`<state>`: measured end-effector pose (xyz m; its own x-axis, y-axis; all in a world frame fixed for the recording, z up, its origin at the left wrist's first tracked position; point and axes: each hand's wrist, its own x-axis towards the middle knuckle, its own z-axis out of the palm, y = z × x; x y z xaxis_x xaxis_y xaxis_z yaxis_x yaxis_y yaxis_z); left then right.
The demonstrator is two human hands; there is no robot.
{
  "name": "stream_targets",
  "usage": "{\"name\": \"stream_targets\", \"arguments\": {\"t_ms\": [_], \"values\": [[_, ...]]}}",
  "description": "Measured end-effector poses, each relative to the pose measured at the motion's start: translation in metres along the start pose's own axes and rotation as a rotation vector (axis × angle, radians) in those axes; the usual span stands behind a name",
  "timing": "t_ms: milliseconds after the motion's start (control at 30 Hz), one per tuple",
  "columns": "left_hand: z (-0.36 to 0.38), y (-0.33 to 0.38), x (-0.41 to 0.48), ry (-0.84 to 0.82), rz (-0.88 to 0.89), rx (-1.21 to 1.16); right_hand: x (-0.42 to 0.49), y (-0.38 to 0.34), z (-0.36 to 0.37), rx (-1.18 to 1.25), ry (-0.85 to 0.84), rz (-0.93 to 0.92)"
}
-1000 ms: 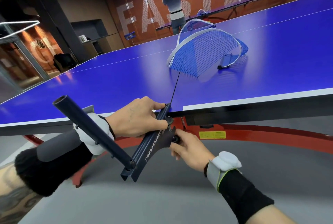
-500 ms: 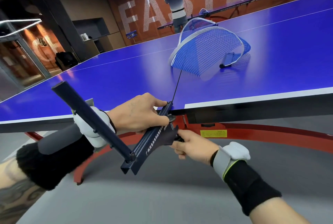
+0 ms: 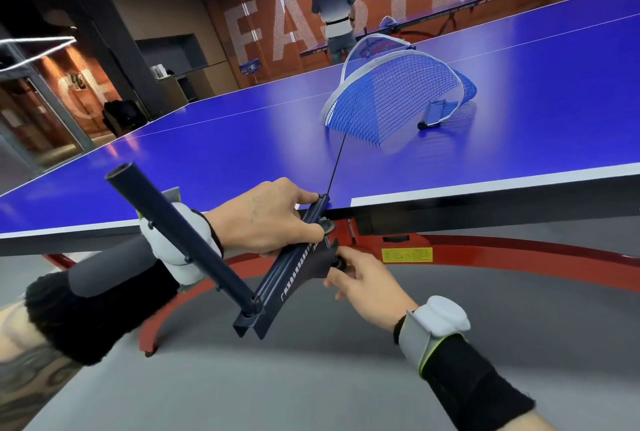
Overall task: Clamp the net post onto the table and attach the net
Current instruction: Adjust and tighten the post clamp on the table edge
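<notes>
Gripping post [image 3: 294,280] — left hand [image 3: 266,219], right hand [image 3: 367,285] pinching knob [image 3: 337,262]

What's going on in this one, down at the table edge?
A person is fitting a net post to the edge of a blue table. The left hand grips the clamp bracket against the tabletop, while the right hand pinches the screw knob underneath. The net lies crumpled on the table, not yet stretched, with a thin cord running from it to the bracket.
</notes>
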<state>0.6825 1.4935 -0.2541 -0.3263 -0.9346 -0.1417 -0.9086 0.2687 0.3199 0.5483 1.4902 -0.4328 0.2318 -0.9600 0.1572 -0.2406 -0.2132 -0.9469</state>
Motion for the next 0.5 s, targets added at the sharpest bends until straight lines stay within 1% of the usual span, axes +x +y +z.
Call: {"name": "stream_targets", "arguments": {"t_ms": [33, 67, 133, 167, 200, 233, 300, 367, 433, 500], "values": [[0.0001, 0.0005, -0.0001, -0.002, 0.000, 0.000, -0.0001, 0.0002, 0.0018, 0.018, 0.038, 0.004], [0.0001, 0.0013, -0.0001, -0.006, 0.002, -0.001, -0.0003, 0.0008, 0.0042, 0.012, 0.118, -0.003], [-0.0001, 0.0020, -0.0004, -0.014, 0.002, -0.010, -0.0034, -0.0022, 0.0072, -0.073, 0.272, -0.027], [-0.0001, 0.0023, -0.0009, -0.017, 0.004, -0.013, -0.0048, -0.0032, 0.0075, -0.096, 0.313, -0.048], [-0.0006, 0.0027, -0.0012, -0.018, 0.006, -0.013, -0.0043, -0.0014, 0.0070, -0.093, 0.309, -0.066], [-0.0006, 0.0025, -0.0016, -0.019, 0.008, -0.011, -0.0048, -0.0001, 0.0056, -0.064, 0.272, -0.088], [-0.0004, 0.0025, -0.0021, -0.019, 0.012, 0.004, -0.0053, 0.0027, 0.0032, 0.002, 0.145, -0.096], [0.0008, 0.0018, -0.0017, -0.006, 0.011, 0.016, -0.0066, 0.0031, 0.0046, -0.005, 0.094, -0.089], [0.0022, 0.0001, -0.0006, 0.008, 0.011, 0.018, -0.0058, 0.0022, 0.0076, -0.019, 0.165, -0.087], [0.0028, -0.0007, -0.0002, 0.006, 0.016, 0.012, -0.0053, -0.0018, 0.0092, -0.041, 0.299, -0.049]]}}
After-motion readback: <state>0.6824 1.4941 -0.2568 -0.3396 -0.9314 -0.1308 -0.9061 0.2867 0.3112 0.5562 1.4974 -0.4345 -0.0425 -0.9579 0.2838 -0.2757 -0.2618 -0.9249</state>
